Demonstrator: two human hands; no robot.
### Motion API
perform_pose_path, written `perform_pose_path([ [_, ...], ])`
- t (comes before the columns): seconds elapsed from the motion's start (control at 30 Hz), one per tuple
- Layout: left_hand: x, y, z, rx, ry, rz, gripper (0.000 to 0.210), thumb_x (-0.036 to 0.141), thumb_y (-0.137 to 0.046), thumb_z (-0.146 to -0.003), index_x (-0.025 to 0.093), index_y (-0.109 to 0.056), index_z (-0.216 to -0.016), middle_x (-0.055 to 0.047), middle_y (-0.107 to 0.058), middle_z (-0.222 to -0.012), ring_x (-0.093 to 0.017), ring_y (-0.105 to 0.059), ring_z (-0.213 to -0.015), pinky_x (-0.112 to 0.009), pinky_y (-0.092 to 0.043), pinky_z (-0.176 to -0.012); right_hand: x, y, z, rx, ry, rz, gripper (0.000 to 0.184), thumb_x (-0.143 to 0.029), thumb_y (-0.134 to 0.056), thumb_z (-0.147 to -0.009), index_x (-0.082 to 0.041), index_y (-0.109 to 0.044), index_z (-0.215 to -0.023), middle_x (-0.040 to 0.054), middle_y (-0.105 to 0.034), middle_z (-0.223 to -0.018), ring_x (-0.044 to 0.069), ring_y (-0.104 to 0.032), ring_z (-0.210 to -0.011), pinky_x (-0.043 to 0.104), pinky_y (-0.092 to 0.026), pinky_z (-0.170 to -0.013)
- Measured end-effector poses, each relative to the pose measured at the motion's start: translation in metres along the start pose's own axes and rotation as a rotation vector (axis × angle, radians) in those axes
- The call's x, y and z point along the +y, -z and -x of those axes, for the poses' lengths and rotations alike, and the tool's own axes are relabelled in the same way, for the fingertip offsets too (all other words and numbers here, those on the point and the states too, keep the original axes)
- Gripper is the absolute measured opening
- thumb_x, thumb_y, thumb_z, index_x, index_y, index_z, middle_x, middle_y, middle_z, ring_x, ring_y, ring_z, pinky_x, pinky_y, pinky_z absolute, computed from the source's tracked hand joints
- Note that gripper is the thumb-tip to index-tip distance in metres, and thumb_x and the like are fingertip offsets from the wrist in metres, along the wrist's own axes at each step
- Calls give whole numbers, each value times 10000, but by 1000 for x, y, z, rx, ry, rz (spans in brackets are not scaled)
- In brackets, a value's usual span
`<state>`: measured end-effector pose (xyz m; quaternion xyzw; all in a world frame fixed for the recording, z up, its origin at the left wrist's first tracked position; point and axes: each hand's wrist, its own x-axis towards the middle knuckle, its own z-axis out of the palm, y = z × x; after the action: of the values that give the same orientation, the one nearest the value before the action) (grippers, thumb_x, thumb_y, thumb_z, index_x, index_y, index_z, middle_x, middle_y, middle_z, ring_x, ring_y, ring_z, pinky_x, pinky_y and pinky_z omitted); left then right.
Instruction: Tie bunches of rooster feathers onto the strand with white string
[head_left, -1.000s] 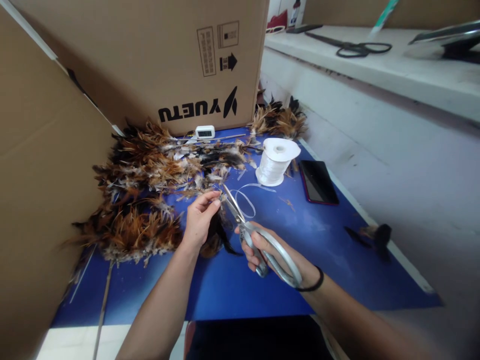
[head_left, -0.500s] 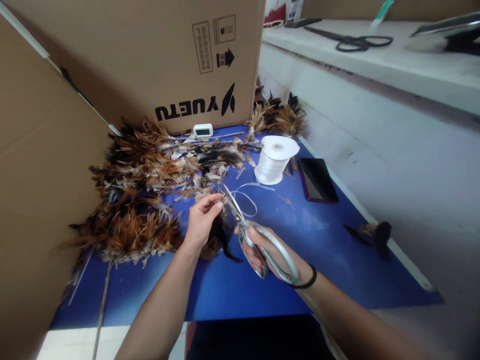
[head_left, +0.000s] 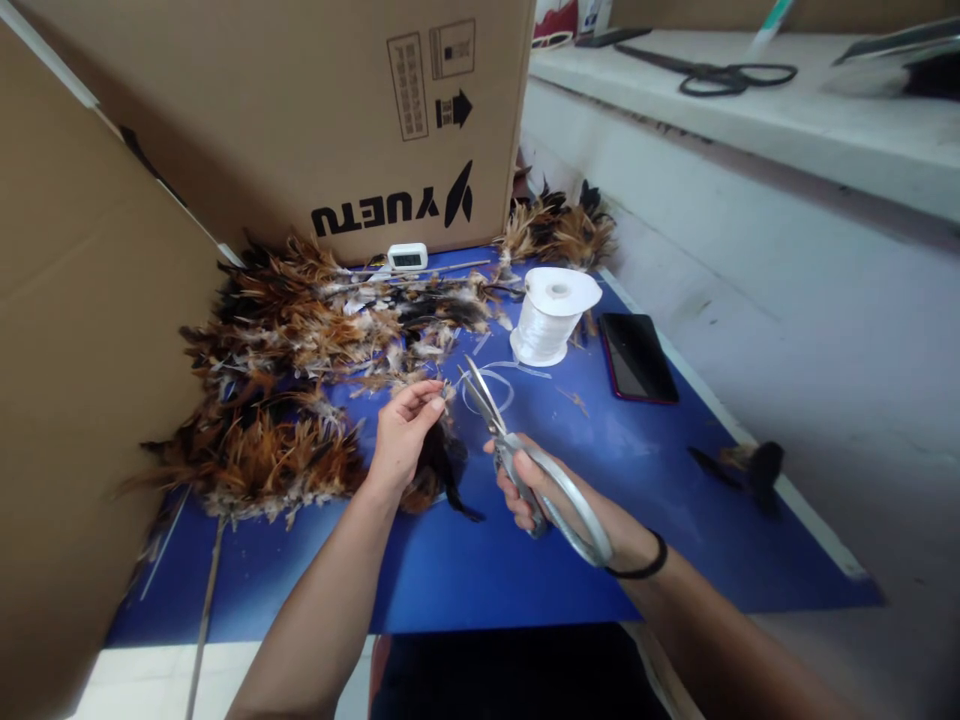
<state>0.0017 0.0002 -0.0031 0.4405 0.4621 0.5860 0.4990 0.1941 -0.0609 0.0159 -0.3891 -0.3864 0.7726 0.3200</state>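
My left hand is closed in a pinch on the end of a feather bundle, whose dark feathers hang down below the fingers. My right hand is wrapped around the grey handles of a pair of scissors. The blades are slightly apart, pointing up and left, just right of the pinched end and not touching it. Behind the blades a loop of thin clear ribbon lies on the blue table. Part of the bundle is hidden behind my left hand.
Brown feather piles cover the table's left side. A white ribbon spool and a phone stand to the right, near a loose dark feather piece. Cardboard boxes wall the back and left. Black scissors lie on a ledge.
My right hand has drawn the scissors back to the right, away from the pinched bundle, and the blades show a wider gap. My left hand has stayed nearly in place.
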Motion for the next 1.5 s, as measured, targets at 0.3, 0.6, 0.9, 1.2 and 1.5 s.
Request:
perform_pose_path([
  [0.3, -1, 2, -3, -2, 63, 71, 309, 280, -772, -638, 165, -687, -913, -33, -678, -790, -120, -613, -700, -252, -490, -694, -14, 27, 30, 52, 12, 281, 393, -514, -567, -816, -202, -485, -1040, -42, -432, -687, 65, -434, -537, 201, -372, -474],
  [0.6, 8, -7, 8, -112, 63, 56, 267, 253, -765, -653, 182, -692, -900, -22, -685, -762, -115, -611, -682, -225, -482, -658, -4, 5, 21, -59, -120, -48, 483, -608, -566, -771, -201, -476, -1016, -37, -470, -701, 61, -457, -529, 205, -396, -492],
  [0.9, 10, -5, 8, -118, 30, -74, 236, 257, -764, -655, 183, -709, -872, -16, -665, -769, -98, -579, -689, -211, -465, -680, -7, 4, 11, -85, -70, -15, 478, -622, -547, -772, -200, -491, -989, -42, -489, -674, 62, -474, -472, 195, -382, -426],
  [1.2, 8, -4, 9, -136, 39, -108, 236, 262, -759, -660, 187, -712, -879, -11, -664, -764, -94, -572, -672, -205, -449, -657, -9, 2, 11, -61, -29, 61, 451, -609, -554, -774, -190, -480, -924, -64, -456, -614, 44, -422, -408, 169, -347, -368],
  [1.5, 5, -4, 8, -143, 58, -66, 234, 259, -760, -659, 191, -711, -877, -12, -669, -769, -100, -587, -685, -210, -450, -668, 0, 6, 10, -102, -19, -30, 470, -618, -508, -798, -185, -509, -981, -54, -470, -600, 52, -417, -402, 180, -360, -369],
])
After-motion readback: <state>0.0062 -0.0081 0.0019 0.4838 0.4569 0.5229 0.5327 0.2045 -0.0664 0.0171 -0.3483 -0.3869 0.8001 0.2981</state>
